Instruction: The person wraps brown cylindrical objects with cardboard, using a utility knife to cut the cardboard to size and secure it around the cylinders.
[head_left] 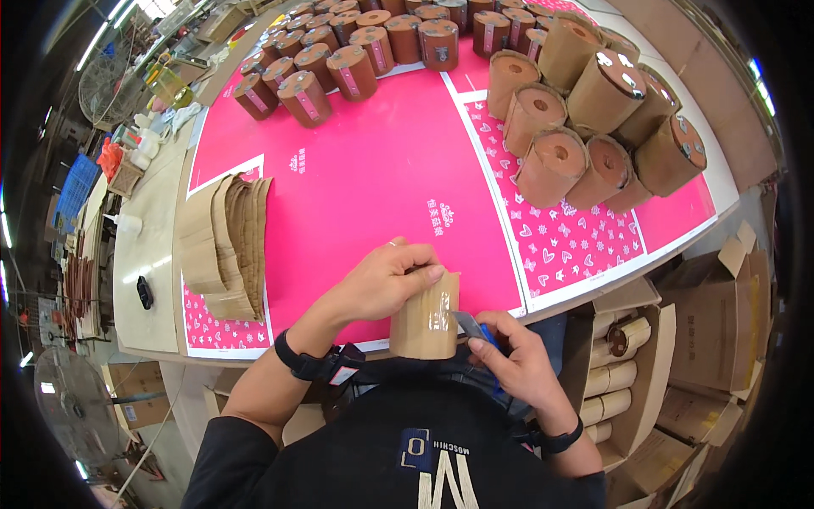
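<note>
My left hand (388,280) grips the top of a cylinder wrapped in tan corrugated cardboard (424,327), with shiny clear tape across its side. The wrapped cylinder is at the table's near edge, close to my body. In my right hand (524,363) is a utility knife (476,332) with a blue handle. Its blade points left, at the cylinder's right side; whether it touches cannot be made out. To the left, a stack of bent cardboard sheets (222,254) lies on the pink printed sheet (365,195) that covers the table.
Several brown round boxes (352,72) crowd the far side. Cardboard-wrapped cylinders (555,161) are piled at the right. Below the right edge, an open carton (649,403) holds wrapped cylinders. A white bottle (127,223) and a small black object (145,292) sit at the left.
</note>
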Demonstrator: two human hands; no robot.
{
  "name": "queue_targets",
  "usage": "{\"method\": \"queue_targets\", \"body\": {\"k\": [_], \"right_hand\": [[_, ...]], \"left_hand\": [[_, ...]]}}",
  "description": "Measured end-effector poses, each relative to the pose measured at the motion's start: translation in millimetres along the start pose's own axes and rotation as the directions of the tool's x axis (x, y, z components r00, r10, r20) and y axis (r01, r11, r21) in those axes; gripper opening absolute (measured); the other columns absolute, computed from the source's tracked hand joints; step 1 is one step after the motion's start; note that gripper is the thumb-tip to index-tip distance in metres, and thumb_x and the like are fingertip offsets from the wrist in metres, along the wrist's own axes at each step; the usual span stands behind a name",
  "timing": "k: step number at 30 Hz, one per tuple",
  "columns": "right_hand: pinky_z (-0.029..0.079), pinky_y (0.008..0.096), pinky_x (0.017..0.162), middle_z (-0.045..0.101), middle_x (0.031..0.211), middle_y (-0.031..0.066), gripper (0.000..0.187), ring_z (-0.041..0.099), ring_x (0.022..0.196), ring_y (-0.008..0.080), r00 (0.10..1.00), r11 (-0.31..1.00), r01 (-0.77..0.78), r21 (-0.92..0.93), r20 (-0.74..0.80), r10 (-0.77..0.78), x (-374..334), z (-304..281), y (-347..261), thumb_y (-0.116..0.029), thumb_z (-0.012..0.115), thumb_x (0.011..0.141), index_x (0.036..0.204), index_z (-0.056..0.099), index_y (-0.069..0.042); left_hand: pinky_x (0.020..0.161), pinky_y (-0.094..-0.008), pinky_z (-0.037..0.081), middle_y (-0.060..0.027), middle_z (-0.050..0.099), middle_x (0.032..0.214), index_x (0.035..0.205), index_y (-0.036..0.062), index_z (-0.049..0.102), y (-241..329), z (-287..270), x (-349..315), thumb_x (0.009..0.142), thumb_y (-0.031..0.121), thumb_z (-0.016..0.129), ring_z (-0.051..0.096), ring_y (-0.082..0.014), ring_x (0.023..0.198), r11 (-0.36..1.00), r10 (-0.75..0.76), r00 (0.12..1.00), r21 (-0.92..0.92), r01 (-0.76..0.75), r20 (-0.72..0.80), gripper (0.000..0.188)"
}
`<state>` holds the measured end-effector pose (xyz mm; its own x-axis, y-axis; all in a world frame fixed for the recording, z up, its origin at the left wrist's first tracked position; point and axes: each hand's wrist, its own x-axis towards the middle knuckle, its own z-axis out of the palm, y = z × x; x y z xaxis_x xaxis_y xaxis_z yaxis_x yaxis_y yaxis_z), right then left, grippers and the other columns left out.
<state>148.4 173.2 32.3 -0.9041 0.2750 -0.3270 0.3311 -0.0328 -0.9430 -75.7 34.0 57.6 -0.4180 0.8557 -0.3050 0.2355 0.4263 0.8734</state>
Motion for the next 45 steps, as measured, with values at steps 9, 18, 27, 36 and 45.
{"method": "queue_targets", "body": {"k": [9, 18, 27, 36, 45], "right_hand": [[0.052, 0.0354, 0.072, 0.069, 0.09, 0.0152, 0.03, 0.069, 0.081, 0.0231, 0.995, 0.992, 0.011, -0.124, -0.092, -0.022, 16.0, 0.4, -10.5, -0.023, 0.062, 0.1, 0.124, 0.06, -0.005], [0.052, 0.04, 0.07, 0.07, 0.093, 0.0174, 0.032, 0.068, 0.078, 0.0308, 0.985, 0.957, 0.089, -0.277, -0.116, -0.125, 29.1, -3.3, -25.2, -0.026, 0.065, 0.097, 0.121, 0.06, -0.006], [0.051, 0.0435, 0.072, 0.068, 0.089, 0.0169, 0.027, 0.067, 0.081, 0.0345, 0.983, 0.929, 0.13, -0.346, -0.079, -0.167, 29.1, -9.3, -34.6, -0.028, 0.064, 0.096, 0.112, 0.065, -0.006], [0.05, 0.0419, 0.062, 0.064, 0.079, 0.0127, 0.021, 0.064, 0.069, 0.0331, 0.937, 0.864, 0.238, -0.444, -0.13, -0.325, 26.9, -8.2, -29.1, -0.024, 0.07, 0.092, 0.106, 0.068, -0.007], [0.053, 0.0438, 0.066, 0.065, 0.082, 0.0114, 0.023, 0.067, 0.077, 0.0329, 0.932, 0.807, 0.363, -0.466, 0.184, -0.313, 1.7, -4.4, -21.1, -0.031, 0.07, 0.091, 0.102, 0.069, -0.011]], "left_hand": [[0.079, -0.0241, 0.045, 0.0017, 0.06, 0.094, 0.102, 0.0029, 0.066, -24.0, 35.1, -3.6, 0.102, 0.011, 0.06, 0.054, -0.0058, 0.088, 0.955, 0.152, 0.941, -0.202, -0.219, -0.301, 0.01], [0.079, -0.0308, 0.047, -0.0061, 0.06, 0.093, 0.098, 0.0021, 0.067, -21.9, 45.0, -2.8, 0.097, 0.007, 0.065, 0.059, -0.0169, 0.087, 0.945, 0.244, 0.877, -0.103, -0.312, -0.414, 0.006], [0.087, -0.033, 0.043, -0.0071, 0.058, 0.099, 0.093, 0.0034, 0.062, -9.4, 42.2, -4.3, 0.097, 0.009, 0.063, 0.053, -0.0198, 0.097, 0.949, 0.311, 0.885, 0.07, -0.306, -0.347, 0.007], [0.091, -0.0326, 0.042, -0.0096, 0.057, 0.104, 0.092, 0.0033, 0.061, -0.4, 40.9, -6.1, 0.1, 0.013, 0.06, 0.053, -0.019, 0.101, 0.948, 0.313, 0.905, 0.144, -0.282, -0.289, 0.012], [0.098, -0.0317, 0.04, -0.0054, 0.056, 0.112, 0.102, 0.0041, 0.057, -5.4, 33.9, -6.1, 0.105, 0.013, 0.053, 0.05, -0.0141, 0.11, 0.94, 0.112, 0.958, -0.286, -0.188, -0.263, 0.01]]}}
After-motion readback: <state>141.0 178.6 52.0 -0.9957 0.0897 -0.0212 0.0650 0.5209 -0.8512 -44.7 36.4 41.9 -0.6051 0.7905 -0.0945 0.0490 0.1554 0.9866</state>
